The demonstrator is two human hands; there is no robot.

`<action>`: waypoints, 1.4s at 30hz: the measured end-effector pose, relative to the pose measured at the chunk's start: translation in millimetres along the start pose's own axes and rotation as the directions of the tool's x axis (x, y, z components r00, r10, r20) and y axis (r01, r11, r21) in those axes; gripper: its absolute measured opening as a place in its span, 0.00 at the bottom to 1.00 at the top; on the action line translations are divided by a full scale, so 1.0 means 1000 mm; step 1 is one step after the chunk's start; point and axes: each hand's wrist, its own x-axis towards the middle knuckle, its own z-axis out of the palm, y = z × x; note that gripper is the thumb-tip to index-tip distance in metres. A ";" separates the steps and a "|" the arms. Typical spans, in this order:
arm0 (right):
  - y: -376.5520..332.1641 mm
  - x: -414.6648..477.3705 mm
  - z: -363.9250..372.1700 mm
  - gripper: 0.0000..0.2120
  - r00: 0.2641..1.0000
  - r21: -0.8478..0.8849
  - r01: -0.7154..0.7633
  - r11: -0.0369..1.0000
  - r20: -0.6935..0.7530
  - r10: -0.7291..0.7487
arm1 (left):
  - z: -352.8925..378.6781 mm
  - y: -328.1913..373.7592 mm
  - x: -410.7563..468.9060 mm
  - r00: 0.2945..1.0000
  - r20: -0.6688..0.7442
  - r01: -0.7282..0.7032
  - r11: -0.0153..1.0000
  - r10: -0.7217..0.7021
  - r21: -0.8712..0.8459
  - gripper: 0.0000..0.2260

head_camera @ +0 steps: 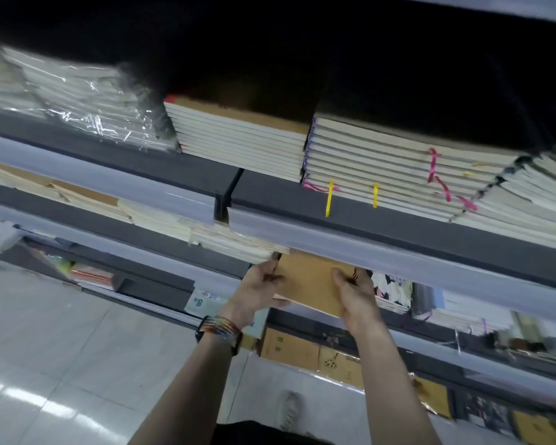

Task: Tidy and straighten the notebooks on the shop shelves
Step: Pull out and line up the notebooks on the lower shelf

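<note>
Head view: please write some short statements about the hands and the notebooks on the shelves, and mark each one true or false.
1. The left hand and the right hand both grip the brown notebook. True.
2. The watch sits on the right wrist. False: it is on the left wrist.
3. Yellow ribbons hang from a stack on the upper shelf. True.
4. The plastic-wrapped stack lies at the right end of that shelf. False: it lies at the left.
</note>
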 end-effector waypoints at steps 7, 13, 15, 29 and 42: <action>-0.011 0.001 0.002 0.06 0.995 0.014 0.019 1.000 0.101 -0.020 | 0.002 -0.003 0.017 0.991 -0.135 -0.021 0.993 0.006 -0.112 0.16; -0.015 -0.006 -0.014 0.20 0.966 -0.119 0.151 0.981 0.229 -0.121 | 0.022 -0.008 0.031 0.986 -0.163 -0.052 0.996 0.038 -0.079 0.11; -0.013 -0.006 -0.017 0.24 0.960 -0.214 0.192 0.958 0.243 -0.138 | 0.026 -0.008 0.033 0.984 -0.169 -0.063 0.998 0.060 -0.012 0.11; 0.021 0.014 0.002 0.29 0.948 -0.535 0.311 0.786 0.120 -0.294 | 0.010 -0.038 0.033 0.945 -0.187 -0.178 0.898 0.270 0.402 0.32; 0.038 0.009 0.008 0.37 0.948 -0.518 0.298 0.802 0.063 -0.311 | 0.018 -0.061 0.048 0.935 -0.308 -0.069 0.941 0.177 0.331 0.20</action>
